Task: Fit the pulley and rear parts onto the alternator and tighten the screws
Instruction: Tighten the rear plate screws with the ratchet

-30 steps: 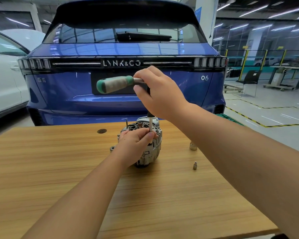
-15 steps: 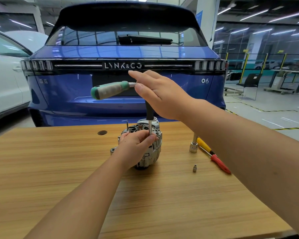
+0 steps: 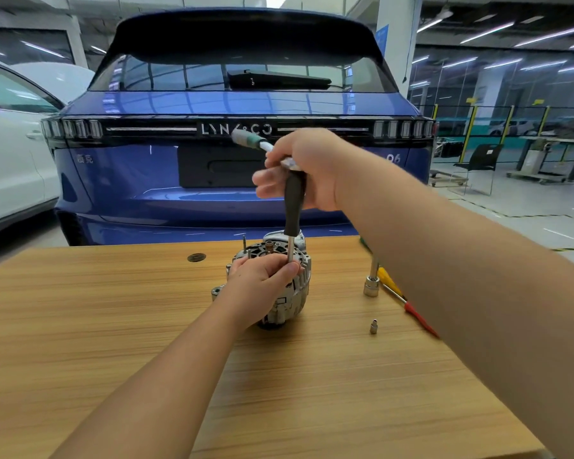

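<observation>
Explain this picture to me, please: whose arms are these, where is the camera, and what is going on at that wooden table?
No machine here: a person wears a camera on the head, so you look down along both arms. The right hand grips an L-shaped driver with a green handle, its shaft standing upright on the alternator, the ribbed metal part on the wooden table. The left hand holds the alternator and pinches the shaft's lower end. To the right lie a socket, a small metal bit and a red and yellow screwdriver. A blue car is parked behind.
</observation>
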`<action>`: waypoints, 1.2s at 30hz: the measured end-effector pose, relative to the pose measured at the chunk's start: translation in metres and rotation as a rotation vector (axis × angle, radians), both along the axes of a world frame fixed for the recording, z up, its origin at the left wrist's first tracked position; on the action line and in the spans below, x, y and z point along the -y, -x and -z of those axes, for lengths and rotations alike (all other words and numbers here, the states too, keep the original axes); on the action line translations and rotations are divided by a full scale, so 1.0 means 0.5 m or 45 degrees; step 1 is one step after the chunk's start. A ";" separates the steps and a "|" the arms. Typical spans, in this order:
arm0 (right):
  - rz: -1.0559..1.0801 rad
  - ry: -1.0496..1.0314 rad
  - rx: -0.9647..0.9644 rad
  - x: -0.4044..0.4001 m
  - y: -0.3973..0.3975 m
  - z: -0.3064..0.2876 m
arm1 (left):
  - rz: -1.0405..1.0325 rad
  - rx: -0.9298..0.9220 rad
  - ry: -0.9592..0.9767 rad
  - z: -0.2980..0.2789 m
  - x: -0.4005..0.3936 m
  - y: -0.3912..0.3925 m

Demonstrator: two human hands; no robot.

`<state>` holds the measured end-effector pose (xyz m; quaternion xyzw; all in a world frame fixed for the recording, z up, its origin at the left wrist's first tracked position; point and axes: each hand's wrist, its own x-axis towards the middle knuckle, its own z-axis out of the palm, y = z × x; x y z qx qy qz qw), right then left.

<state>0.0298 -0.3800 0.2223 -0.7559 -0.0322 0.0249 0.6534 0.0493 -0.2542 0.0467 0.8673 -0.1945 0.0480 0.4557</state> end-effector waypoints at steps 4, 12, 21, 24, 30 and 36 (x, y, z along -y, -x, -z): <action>0.044 -0.728 -0.003 -0.009 -0.018 0.056 | -0.026 0.005 0.003 -0.007 0.004 0.002; 0.431 0.597 1.441 -0.012 -0.013 0.129 | 0.002 0.036 -0.019 -0.006 0.003 0.003; 0.386 0.977 1.399 -0.015 -0.023 0.125 | 0.013 0.028 0.008 -0.014 0.006 0.016; 0.368 1.045 1.319 -0.007 -0.023 0.123 | 0.017 0.043 0.013 -0.013 0.006 0.014; 0.209 1.087 1.225 0.007 -0.015 0.111 | -0.002 0.017 0.001 -0.021 0.009 0.021; 0.301 1.530 0.932 -0.010 -0.002 0.028 | -0.003 0.026 0.000 -0.019 0.010 0.025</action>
